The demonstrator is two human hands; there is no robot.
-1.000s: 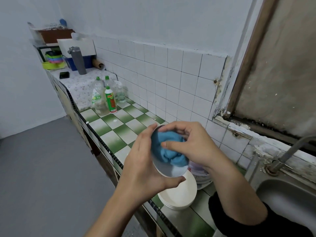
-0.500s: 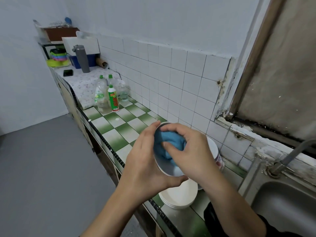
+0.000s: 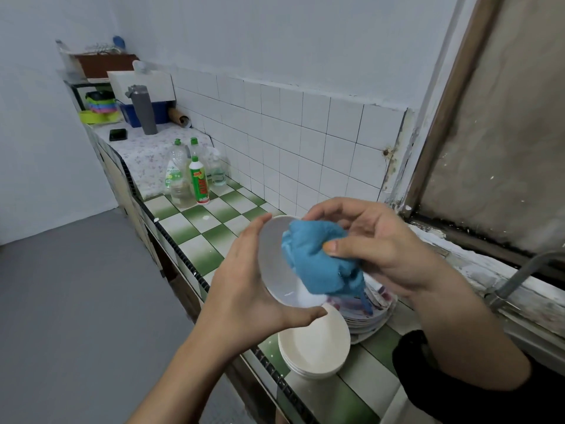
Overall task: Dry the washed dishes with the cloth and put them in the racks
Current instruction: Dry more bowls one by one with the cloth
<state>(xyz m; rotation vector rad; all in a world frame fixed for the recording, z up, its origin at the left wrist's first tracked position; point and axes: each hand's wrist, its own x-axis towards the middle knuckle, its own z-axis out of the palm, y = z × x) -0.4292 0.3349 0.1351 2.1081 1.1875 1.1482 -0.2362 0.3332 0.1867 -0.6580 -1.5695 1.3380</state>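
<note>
My left hand (image 3: 244, 289) grips a small white bowl (image 3: 275, 264) from behind, tilted so its inside faces right. My right hand (image 3: 379, 246) holds a bunched blue cloth (image 3: 318, 258) against the bowl's inside, the cloth spilling over the lower rim. Below them a stack of cream bowls (image 3: 315, 347) sits on the green-and-white tiled counter (image 3: 195, 228), next to a pile of patterned plates (image 3: 373, 307). At the counter's far end stands a rack shelf (image 3: 94, 71) with colourful bowls.
Several detergent bottles (image 3: 195, 179) stand against the tiled wall. Farther back are a grey flask (image 3: 143, 110), a black phone (image 3: 117, 134) and a blue tub. A tap (image 3: 519, 273) and the sink are at the right. Grey floor lies left of the counter edge.
My right hand has drawn the cloth out from deep inside the bowl toward its right rim. The bowl has tilted more open, and the view has shifted slightly.
</note>
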